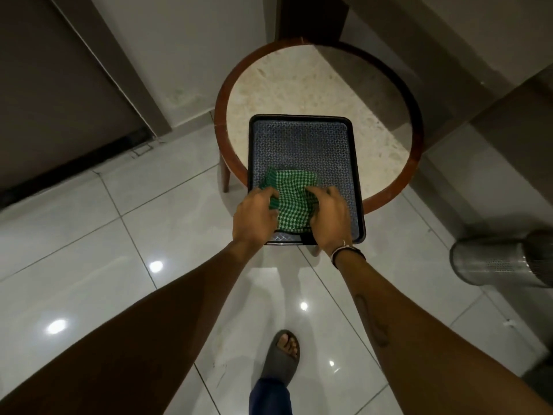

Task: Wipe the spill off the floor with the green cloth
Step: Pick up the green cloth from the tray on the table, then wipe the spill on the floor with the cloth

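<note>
head view: green cloth [289, 202] lies on the tray [302, 139], pinched between left hand [255, 215] and right hand [329, 218].

Dim and indoor, lit from overhead. Small white glare spots on the glossy pale floor tiles [89, 265], near and left. Deep shadow over the far-left dark wall panel [45, 100]. Strong wide-angle bending toward the edges. Slightly soft throughout, forearms nearest the lens murky.
</note>
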A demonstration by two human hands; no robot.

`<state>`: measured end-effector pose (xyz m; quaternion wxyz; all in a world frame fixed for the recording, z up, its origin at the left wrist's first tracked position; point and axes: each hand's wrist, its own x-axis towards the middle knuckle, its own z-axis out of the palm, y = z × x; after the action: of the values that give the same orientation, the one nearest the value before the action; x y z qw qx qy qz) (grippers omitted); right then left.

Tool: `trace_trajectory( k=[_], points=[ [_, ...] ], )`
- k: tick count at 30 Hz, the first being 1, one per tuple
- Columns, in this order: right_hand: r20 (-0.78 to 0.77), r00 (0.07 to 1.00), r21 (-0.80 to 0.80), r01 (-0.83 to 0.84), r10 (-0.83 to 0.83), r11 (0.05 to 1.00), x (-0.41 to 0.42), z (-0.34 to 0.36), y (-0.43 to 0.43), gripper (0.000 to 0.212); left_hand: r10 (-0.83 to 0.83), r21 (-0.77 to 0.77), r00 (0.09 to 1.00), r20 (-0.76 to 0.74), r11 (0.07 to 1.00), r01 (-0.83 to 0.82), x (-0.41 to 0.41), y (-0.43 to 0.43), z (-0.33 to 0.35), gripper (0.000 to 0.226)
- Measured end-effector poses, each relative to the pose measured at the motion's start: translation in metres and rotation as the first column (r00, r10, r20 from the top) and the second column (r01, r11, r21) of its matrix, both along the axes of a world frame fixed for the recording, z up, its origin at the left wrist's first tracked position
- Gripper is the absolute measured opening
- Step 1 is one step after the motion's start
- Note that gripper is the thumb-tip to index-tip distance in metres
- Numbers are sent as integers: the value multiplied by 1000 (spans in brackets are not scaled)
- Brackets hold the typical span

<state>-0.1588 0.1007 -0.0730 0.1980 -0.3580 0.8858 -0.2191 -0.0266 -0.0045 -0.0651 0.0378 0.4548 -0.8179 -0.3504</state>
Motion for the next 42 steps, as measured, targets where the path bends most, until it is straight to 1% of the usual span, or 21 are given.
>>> trace_trajectory(
  k=[3,6,8,12,15,19,22,25,28,32,34,37,40,42],
  points=[
    [7,997,-125,74,-74,989,33,31,13,71,73,47,991,-112,997,-68,30,5,34,39],
    [39,992,-213,126,-121,969,85,63,34,64,131,111,971,-201,988,-110,84,13,66,40],
    [49,988,-241,156,-149,958,130,81,50,59,153,175,959,-238,978,-112,131,20,81,41],
    [66,984,-261,179,-167,949,247,95,82,57,156,223,956,-249,970,-100,236,40,83,41],
    [101,968,-231,247,-229,941,346,81,105,54,93,249,976,-198,968,-41,322,55,67,39],
    [172,931,-151,348,-322,925,473,53,135,50,-5,265,995,-100,964,31,440,75,44,36],
    [235,914,-110,362,-330,926,549,32,155,50,-48,288,999,-24,956,53,518,90,25,37],
    [301,895,-41,357,-329,933,601,11,177,49,-85,324,995,60,944,61,573,109,2,38],
    [320,890,2,341,-323,940,635,-7,199,49,-120,322,986,112,943,78,605,129,-21,39],
    [353,878,76,318,-324,945,659,-48,229,48,-225,269,966,129,945,184,631,159,-67,39],
    [368,875,140,283,-315,949,669,-76,242,49,-258,288,950,176,936,201,641,171,-92,38],
    [416,847,214,262,-331,941,686,-117,260,50,-270,319,937,222,928,192,658,189,-137,37],
    [481,821,282,187,-307,941,701,-163,274,51,-331,372,894,303,904,209,675,202,-181,41],
    [514,797,316,167,-317,934,709,-190,279,51,-347,403,869,353,894,193,683,208,-209,44]
  ],
)
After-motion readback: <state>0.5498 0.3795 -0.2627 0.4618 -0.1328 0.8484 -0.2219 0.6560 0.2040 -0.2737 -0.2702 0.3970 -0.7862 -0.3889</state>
